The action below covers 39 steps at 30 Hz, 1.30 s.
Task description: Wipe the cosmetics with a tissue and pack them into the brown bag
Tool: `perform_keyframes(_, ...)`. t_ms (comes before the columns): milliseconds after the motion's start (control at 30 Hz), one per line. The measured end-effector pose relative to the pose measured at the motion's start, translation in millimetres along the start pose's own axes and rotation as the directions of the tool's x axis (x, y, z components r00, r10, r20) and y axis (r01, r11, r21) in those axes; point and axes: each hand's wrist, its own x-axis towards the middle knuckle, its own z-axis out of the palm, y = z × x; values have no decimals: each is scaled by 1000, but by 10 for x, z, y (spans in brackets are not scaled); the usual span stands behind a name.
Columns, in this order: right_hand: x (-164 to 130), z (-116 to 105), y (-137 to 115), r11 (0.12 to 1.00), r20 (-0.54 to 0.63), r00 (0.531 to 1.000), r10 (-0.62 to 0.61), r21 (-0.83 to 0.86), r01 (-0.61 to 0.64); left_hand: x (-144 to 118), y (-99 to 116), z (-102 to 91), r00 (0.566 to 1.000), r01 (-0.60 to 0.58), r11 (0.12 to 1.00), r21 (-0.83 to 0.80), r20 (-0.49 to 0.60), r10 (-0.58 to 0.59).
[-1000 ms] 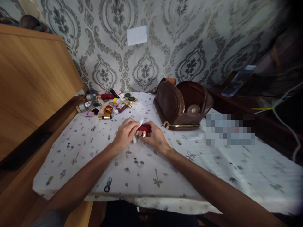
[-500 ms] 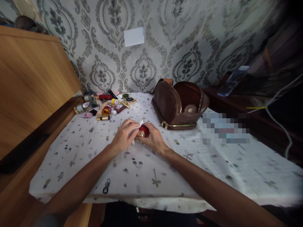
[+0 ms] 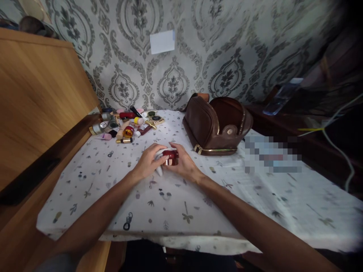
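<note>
Jar (image 3: 170, 157), small and round, red on top with a gold band at its base, sits on the tabletop (image 3: 198, 204) between both hands. The right hand (image 3: 184, 164) cups it from the far and right side, its grip closed around the jar's wall. The left hand (image 3: 149, 163) presses a white cloth (image 3: 159, 161) against the jar's left side, its grip clenched on the cloth.

By its look the jar is probably hard, glossy and light, so it may slip under smooth fingers, and a drop could crack it. A hold around the gold band, where the wall is straight, seems steadier than the rounded red top. The cloth is soft and limp and will bunch wherever it is pinched.

Just beyond the hands a brown leather bag (image 3: 217, 126) lies unzipped and gaping. Farther left, near the wall, a scatter of cosmetics (image 3: 126, 122) covers the corner of the printed sheet beside a wooden panel (image 3: 36, 102).
</note>
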Motion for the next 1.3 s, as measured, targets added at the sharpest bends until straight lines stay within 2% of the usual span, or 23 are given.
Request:
perform_keyframes(100,30,-26,83,994,41,997,60,91,-64,18,-52,-27,998,61,997,-55,-14,-62)
perform_keyframes(200,52,-49,91,997,50,996,67,29,-69,28,-118,-59,996,88,993,-75,-4,-88)
perform_keyframes(300,55,-64,51,995,33,995,96,-12,-95,28,-203,-114,992,75,995,-72,104,-67)
perform_keyframes(400,49,-77,18,991,72,990,120,58,-124,25,-296,-178,975,32,998,-57,224,-19)
perform_keyframes(467,46,-82,14,987,91,989,116,101,-125,24,-331,-211,967,44,999,-3,251,-42)
perform_keyframes(567,44,-75,31,992,69,995,78,90,-84,30,-303,-249,968,106,990,94,217,-124)
perform_keyframes(633,41,-63,46,999,44,999,22,36,-24,37,-244,-270,977,117,986,122,165,-137)
perform_keyframes(767,22,-54,27,990,10,996,-87,-111,88,48,-128,-282,992,92,985,146,76,-104)
perform_keyframes(933,-13,-57,-60,975,5,992,-122,-187,121,46,-57,-226,998,-28,997,77,55,24)
perform_keyframes(1033,-22,-36,-58,974,-2,993,-115,-194,113,43,-39,-206,999,-21,998,60,42,19)
perform_keyframes(1200,-5,-4,2,994,-64,998,-13,-111,6,48,-73,-257,998,47,999,-2,49,-46)
perform_keyframes(1300,6,-13,-10,997,-41,999,-3,-72,0,54,-112,-279,996,68,997,-31,58,-67)
